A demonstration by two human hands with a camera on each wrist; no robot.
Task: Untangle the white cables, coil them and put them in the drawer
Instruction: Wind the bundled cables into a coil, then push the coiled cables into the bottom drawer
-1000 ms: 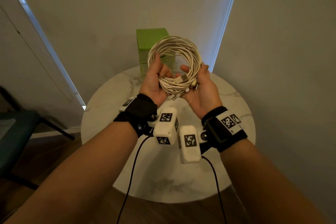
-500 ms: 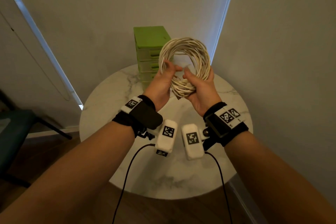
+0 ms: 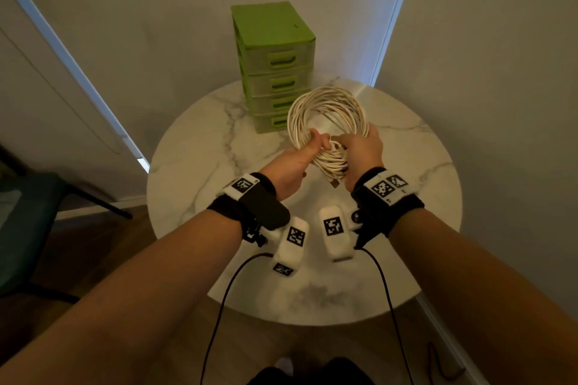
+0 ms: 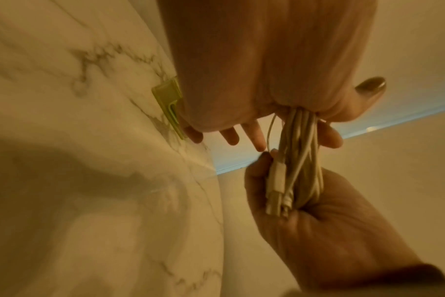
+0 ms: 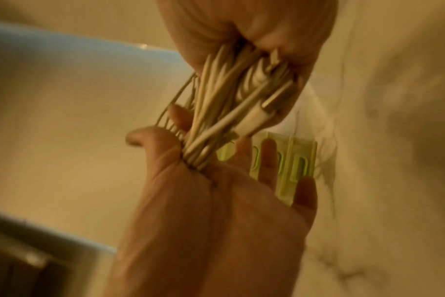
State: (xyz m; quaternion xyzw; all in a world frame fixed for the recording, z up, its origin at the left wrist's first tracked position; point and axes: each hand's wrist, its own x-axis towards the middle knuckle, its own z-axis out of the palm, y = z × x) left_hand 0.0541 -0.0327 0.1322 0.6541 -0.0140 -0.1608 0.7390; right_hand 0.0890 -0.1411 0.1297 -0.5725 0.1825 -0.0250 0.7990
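White cables [image 3: 327, 112] form one round multi-strand coil, its lower bunch gripped by left hand [image 3: 292, 162] and right hand [image 3: 359, 150]

Both hands hide the white cables' [image 3: 327, 109] near bundle; wrist views blur.

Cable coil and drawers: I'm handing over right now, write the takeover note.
Left hand: grips the near side of the cable coil.
Right hand: grips the same bundle beside it, plugs gathered in that grip.
Coil is held above the table, in front of the green drawer unit.
Done: cables coiled.
Left: all four drawers look closed; open one, put the coil in.
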